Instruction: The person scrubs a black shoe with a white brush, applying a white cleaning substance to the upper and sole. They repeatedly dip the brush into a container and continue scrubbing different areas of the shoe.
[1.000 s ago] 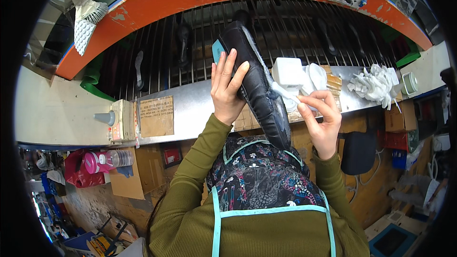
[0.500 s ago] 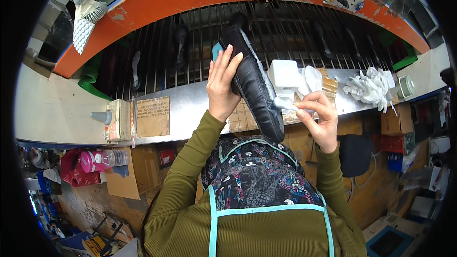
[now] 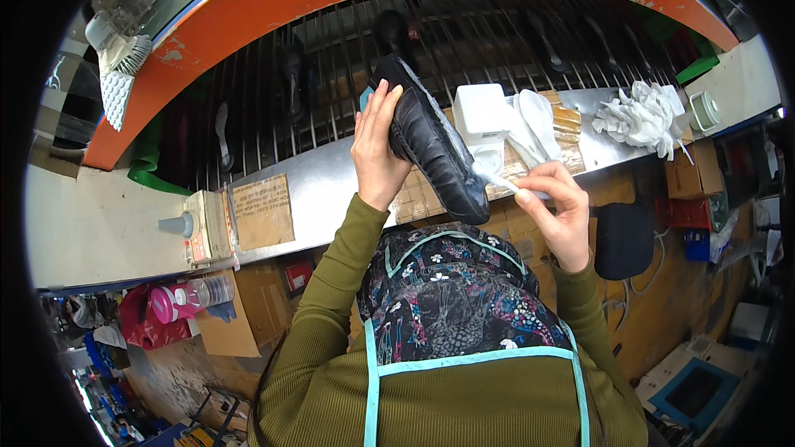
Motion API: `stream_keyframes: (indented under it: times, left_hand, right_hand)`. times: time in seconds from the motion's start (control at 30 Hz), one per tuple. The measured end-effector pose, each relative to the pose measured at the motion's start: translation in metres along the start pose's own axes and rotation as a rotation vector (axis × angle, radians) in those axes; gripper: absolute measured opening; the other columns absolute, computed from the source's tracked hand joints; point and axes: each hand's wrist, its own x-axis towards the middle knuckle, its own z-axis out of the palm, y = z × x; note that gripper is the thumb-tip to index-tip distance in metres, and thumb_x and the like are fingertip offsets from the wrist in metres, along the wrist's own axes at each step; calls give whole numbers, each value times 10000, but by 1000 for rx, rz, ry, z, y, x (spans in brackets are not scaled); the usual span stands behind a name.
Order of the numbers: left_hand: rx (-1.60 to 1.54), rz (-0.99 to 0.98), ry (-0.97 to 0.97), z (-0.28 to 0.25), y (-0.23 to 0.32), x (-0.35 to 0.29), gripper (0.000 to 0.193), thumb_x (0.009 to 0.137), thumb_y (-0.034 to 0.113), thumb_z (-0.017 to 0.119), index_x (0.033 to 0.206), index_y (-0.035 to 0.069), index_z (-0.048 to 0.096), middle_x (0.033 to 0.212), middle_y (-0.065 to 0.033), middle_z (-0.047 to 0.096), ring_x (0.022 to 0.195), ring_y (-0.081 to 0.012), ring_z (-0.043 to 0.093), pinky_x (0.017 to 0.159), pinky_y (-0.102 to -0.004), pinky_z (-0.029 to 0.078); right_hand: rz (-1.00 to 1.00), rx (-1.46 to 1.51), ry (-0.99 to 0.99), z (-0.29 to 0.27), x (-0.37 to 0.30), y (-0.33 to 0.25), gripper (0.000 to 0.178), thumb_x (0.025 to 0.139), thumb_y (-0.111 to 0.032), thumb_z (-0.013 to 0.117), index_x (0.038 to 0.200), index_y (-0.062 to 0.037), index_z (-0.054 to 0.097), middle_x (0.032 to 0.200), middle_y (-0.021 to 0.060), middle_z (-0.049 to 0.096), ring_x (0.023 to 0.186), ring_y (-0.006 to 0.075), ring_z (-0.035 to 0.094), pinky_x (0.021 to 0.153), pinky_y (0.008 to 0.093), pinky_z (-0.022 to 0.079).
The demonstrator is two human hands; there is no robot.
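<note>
Black shoe (image 3: pixel 431 149) in left hand (image 3: pixel 377 149); right hand (image 3: pixel 559 203) pinches probably a cloth (image 3: pixel 495 175).

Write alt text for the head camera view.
A person's left hand holds a black shoe upright over a metal workbench while the right hand presses a small white swab to its lower end. A pile of white cloths lies to the right.

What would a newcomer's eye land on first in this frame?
The black shoe at centre, held up over the metal bench by the left hand. Next, the right hand pressing a small white tool against the shoe's lower end. Behind runs a bright orange rail above dark metal bars.
</note>
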Motion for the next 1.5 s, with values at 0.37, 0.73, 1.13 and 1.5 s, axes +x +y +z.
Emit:
stream_keyframes:
  times: [0.37,0.73,1.13,1.5]
  left_hand:
    - [-1,38,5,3,5,4,809,643,31,807,1373,194,500,1485,-67,427,1347,-360,415,1116,-529,307]
    - [4,-28,-9,7,9,10,822,633,69,821,1375,200,494,1473,-72,439,1331,-367,432,1102,-528,333]
    - [-59,-69,-33,9,15,13,841,649,34,827,1393,133,448,1417,-154,486,1211,-320,559,996,-379,470]
    - [-452,-350,-242,10,28,7,1040,515,12,898,1410,116,380,1251,-146,601,1157,-284,596,989,-358,490]
  right_hand:
    - [-47,-7,59,13,37,1,136,828,-28,709,961,0,717,865,46,583,776,105,556,660,222,440]
    - [-168,-94,3,-6,29,0,146,800,-22,735,945,-23,738,813,30,585,673,77,516,548,203,392]
    - [-165,-72,37,-15,17,-4,162,795,-4,731,956,-13,730,868,36,577,699,75,522,573,202,419]
    - [-306,-42,-5,-10,52,-14,160,796,-5,732,956,-17,729,884,28,562,689,73,487,585,213,401]
